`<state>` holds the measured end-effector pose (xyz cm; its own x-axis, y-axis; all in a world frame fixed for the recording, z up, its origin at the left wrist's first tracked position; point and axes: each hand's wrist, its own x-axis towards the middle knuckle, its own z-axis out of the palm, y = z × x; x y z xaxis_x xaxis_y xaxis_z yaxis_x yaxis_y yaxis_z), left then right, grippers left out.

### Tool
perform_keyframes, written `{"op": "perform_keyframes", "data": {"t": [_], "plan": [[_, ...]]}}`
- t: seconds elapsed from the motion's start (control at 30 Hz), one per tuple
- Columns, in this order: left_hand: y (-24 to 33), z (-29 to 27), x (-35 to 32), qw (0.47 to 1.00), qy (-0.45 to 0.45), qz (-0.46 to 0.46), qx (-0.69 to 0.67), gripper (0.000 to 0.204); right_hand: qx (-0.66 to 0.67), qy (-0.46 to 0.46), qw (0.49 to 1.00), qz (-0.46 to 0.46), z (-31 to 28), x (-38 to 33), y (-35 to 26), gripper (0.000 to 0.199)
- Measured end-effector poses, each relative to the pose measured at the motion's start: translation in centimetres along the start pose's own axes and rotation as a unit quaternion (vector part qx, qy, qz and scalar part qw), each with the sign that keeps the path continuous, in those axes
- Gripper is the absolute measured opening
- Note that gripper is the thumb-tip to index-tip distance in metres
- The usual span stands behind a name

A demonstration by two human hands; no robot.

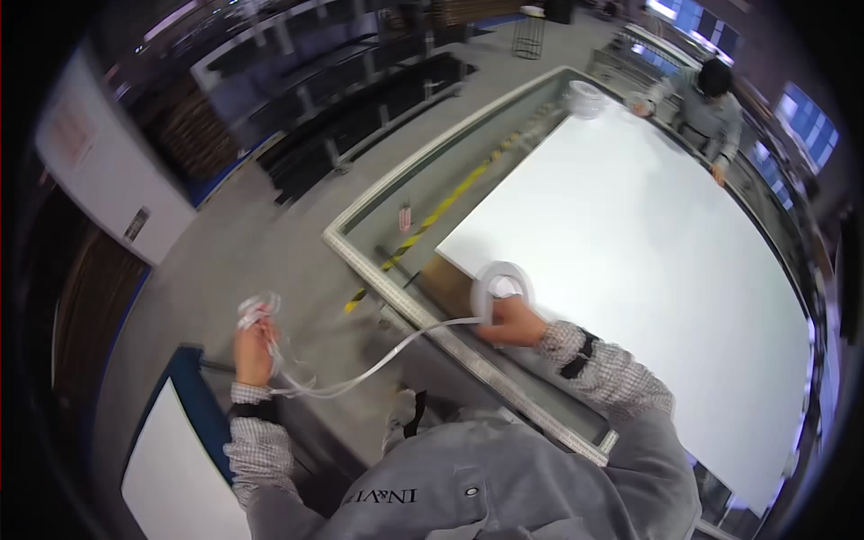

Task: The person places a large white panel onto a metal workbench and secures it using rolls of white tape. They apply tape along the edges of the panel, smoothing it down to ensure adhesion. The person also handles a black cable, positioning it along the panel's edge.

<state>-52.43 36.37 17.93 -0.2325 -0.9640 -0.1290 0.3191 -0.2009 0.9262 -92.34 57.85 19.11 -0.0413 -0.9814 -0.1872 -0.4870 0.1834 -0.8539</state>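
Note:
My right hand [515, 322] is closed on a roll of white tape [524, 284] and holds it over the near left corner of a large white board [621, 243]. From the roll a loose length of white strip [358, 380] sags across to the left. My left hand [255, 353], raised at the left, is closed around a crumpled bunch of the same strip [259, 310]. The bunch is blurred, and the left fingertips are partly hidden by it. The board lies inside a metal frame [409, 301] edged with a pale, ruler-like band.
Across the board a co-worker [711, 112] leans in with both hands at its far edge. Another white roll [586, 99] sits at the far left corner. Yellow-black striped tape [450, 198] runs inside the frame. A white-topped surface [175, 468] stands at lower left.

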Motion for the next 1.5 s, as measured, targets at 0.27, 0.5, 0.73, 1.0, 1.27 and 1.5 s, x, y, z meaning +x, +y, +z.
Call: {"op": "perform_keyframes", "data": {"t": [0.27,0.5,0.73,1.0,1.27,1.5], "plan": [[-17.9,21.0,6.4,0.817,-0.443,-0.326,-0.171,0.038,0.213,-0.054,0.975,-0.013,-2.7,20.6,-9.5,0.025],[-11.9,7.9,21.7,0.899,-0.257,-0.347,-0.076,0.024,-0.292,0.104,0.928,0.205,-7.6,31.4,8.4,0.051],[-1.2,-5.9,33.0,0.985,-0.060,-0.149,-0.069,0.048,-0.453,0.234,0.838,0.194,-5.4,35.3,13.1,0.034],[0.4,8.8,26.5,0.880,-0.369,-0.187,0.235,0.027,0.155,0.215,0.964,-0.006,4.7,34.0,0.3,0.046],[-0.6,19.1,20.6,0.848,-0.448,0.155,0.239,0.051,0.431,0.097,0.895,0.063,13.6,18.7,-8.2,0.037],[-9.8,16.7,4.2,0.415,-0.742,0.390,0.355,0.026,-0.235,0.413,0.876,0.084,13.2,-2.4,-9.9,0.020]]}}
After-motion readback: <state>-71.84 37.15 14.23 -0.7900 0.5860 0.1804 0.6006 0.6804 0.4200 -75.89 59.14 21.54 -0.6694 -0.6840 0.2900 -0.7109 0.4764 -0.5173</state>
